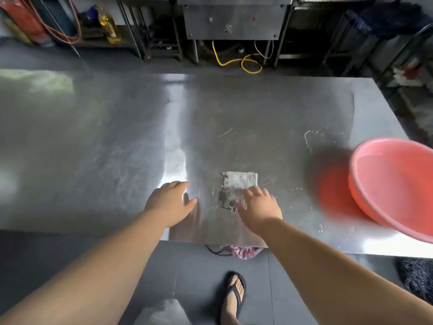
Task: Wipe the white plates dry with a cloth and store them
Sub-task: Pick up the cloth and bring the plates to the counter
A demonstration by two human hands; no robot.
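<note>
Lying flat near the front edge of a scuffed stainless-steel worktable (93, 137), a small grey rectangular cloth (239, 182) is seen with its near corner rumpled and partly covered by the right hand (260, 207). The fingers (254, 191) of that hand are laid almost straight on the fabric, pressing on it rather than closed round it. The left hand (169, 202) is spread palm-down with straight fingers over bare steel just left of the cloth, apart from it. Whether it touches the surface cannot be judged.

To the right, well apart from the cloth, a round pink plastic basin (396, 184) is tilted on the table's near right corner. It is cut off by the frame edge and blurred, so its inside cannot be made out clearly. A red reflection is cast on the steel beside it.

Below the table's front edge, a pink crumpled bag (241, 252) is mostly hidden. A foot in a black flip-flop (233, 299) is shown on the grey floor.

Beyond the table, a yellow coiled hose (246, 64) and a clear bottle of yellow liquid (109, 24) are visible among dark metal frames, where little else can be distinguished.
</note>
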